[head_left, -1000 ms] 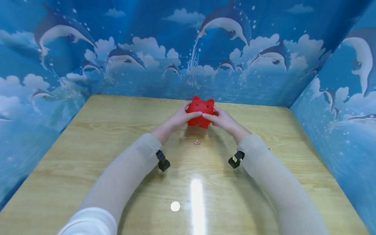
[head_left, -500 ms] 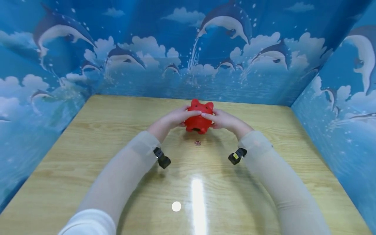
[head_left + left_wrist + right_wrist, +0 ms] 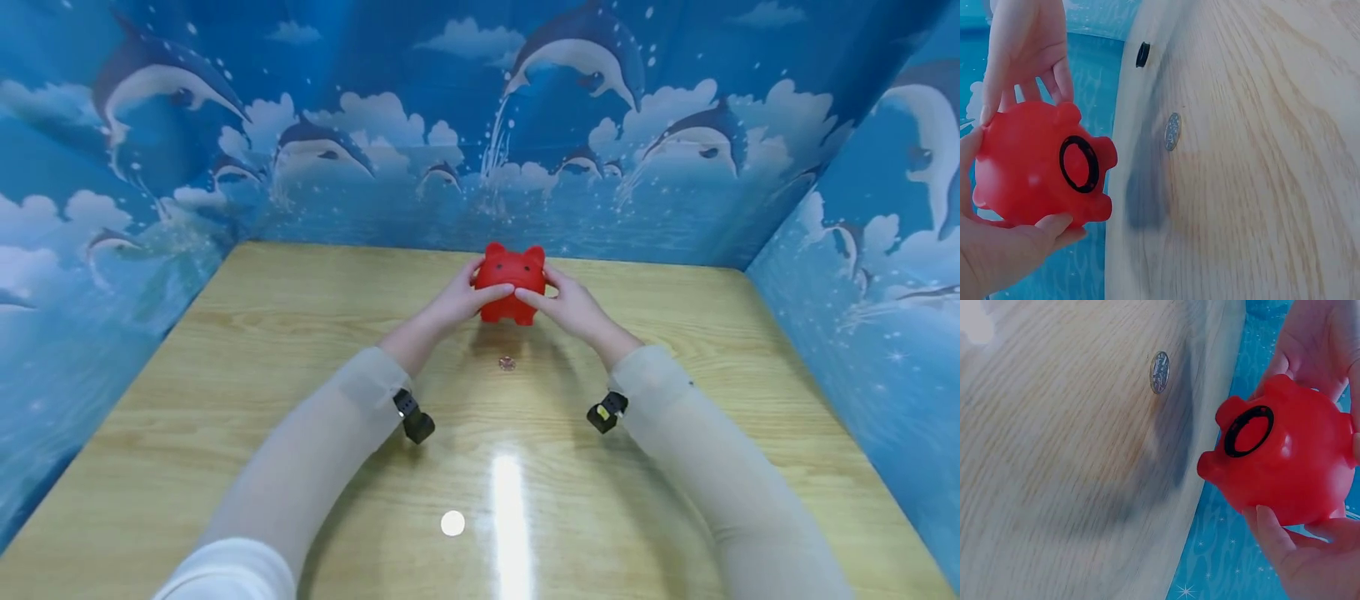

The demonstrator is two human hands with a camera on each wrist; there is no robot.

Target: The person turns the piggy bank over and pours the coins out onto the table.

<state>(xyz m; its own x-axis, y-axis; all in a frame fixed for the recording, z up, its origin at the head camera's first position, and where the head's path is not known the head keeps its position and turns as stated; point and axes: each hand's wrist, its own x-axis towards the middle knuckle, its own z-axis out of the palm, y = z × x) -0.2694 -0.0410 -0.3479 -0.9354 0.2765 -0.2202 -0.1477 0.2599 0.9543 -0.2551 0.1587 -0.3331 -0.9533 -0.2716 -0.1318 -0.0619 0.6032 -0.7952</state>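
Note:
A red pig-shaped piggy bank [image 3: 512, 304] is held up above the table near its far edge, face towards me. My left hand [image 3: 456, 302] grips its left side, thumb across the front. On the other side my right hand [image 3: 567, 307] grips it likewise, the two thumb tips nearly meeting. Underneath, a black ring [image 3: 1079, 164] surrounds a round opening, with the pig's stubby feet beside it. A coin [image 3: 507, 364] lies on the table just in front of the bank; the right wrist view also shows this coin [image 3: 1159, 372].
A small black round piece [image 3: 1142, 55] rests on the wooden table [image 3: 315, 300], seen only in the left wrist view. Blue dolphin-printed curtains [image 3: 420, 208] enclose the table's back and sides. A bright round spot [image 3: 452, 523] shows nearer to me.
Both hands first lowered and tipped the piggy bank towards me, then raised it again to about its earlier height. The coin stays on the table.

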